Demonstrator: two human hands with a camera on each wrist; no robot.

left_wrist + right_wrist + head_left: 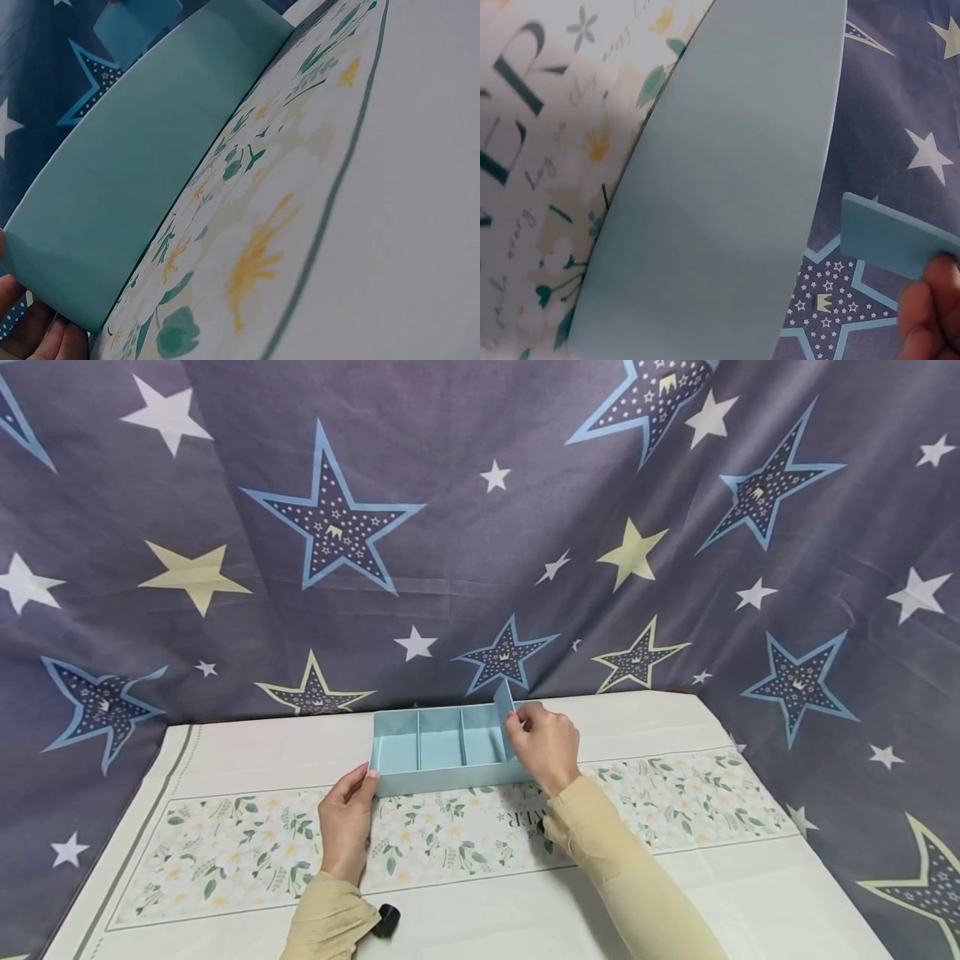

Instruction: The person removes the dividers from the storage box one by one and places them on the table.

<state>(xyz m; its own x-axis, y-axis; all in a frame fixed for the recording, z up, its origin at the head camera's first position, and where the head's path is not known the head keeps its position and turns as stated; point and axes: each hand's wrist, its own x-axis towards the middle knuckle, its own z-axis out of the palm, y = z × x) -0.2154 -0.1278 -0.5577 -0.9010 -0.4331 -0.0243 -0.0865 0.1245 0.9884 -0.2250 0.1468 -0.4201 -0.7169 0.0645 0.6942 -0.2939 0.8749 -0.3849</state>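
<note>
A long light-blue storage box (450,782) lies on the table, with thin upright dividers (419,742) splitting its inside into compartments. At its left end my left hand (347,818) grips the front corner, thumb at the rim; in the left wrist view its fingers (45,337) curl round the lower corner of the box. My right hand (549,750) pinches a loose flat blue divider (504,696) over the right part of the box. That divider sticks up above the rim, and its lower part is partly hidden by the hand. The right wrist view shows fingertips (922,300) on the divider's edge.
A white tablecloth (247,752) with a floral printed band (232,852) covers the table. Behind and to the right hangs a dark star-patterned curtain (465,568), close to the table's back edge. A small black object (387,921) is beside the left sleeve.
</note>
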